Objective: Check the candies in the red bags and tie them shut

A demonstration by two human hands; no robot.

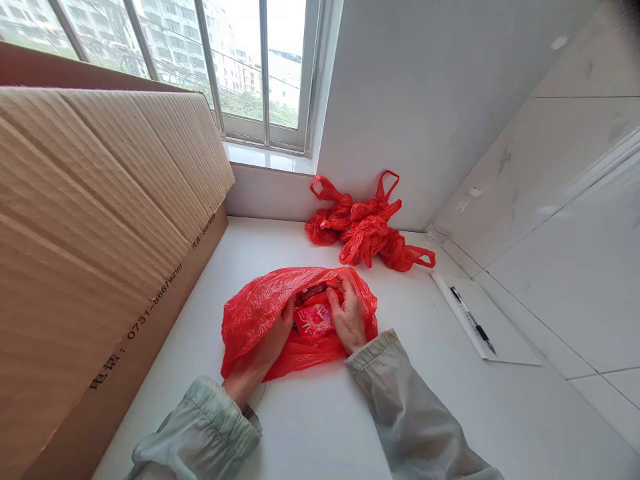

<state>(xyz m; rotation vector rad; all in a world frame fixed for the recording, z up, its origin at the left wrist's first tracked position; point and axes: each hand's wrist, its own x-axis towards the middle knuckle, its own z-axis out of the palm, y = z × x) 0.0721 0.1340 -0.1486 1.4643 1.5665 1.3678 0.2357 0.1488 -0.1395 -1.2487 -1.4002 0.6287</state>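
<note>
An open red plastic bag [260, 300] lies on the white tabletop in front of me. Inside its mouth shows a shiny red-pink packet [316, 319] with a printed pattern, and behind that a dark brown item [313, 292]. My left hand [277, 330] reaches into the bag's left side beside the packet; most of its fingers are hidden by red plastic. On the right, my right hand [349, 313] is inside the opening, its thumb and curled fingers closed near the dark item and the bag's rim. What lies between them cannot be made out.
Several knotted red plastic bags [367, 227] lie by the wall. A large cardboard box [110, 220] stands close on the left. To the right, a pen [473, 321] rests on white paper [500, 333]. A barred window [240, 73] is behind.
</note>
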